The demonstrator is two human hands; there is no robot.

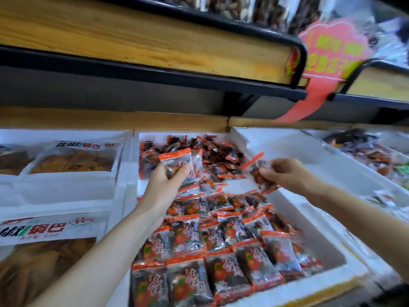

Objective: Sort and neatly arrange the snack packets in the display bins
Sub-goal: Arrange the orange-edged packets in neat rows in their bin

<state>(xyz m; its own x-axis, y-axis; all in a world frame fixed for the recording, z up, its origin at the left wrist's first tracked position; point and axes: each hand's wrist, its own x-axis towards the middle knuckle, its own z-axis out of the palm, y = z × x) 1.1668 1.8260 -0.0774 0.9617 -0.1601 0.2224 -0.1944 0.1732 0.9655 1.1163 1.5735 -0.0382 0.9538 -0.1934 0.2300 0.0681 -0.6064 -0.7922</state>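
Foam bin (314, 229): left hand (163, 180) grips packet stack (177, 162), right hand (285, 171) pinches single packet (261, 176), long axis tilted. Both above the gap (236, 185); neat rows (221, 240) lie nearer, loose heap (217, 156) beyond.

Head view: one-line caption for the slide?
Left hand grips a snack packet, right hand pinches another packet, above a white foam bin: neat rows near, loose pile far.
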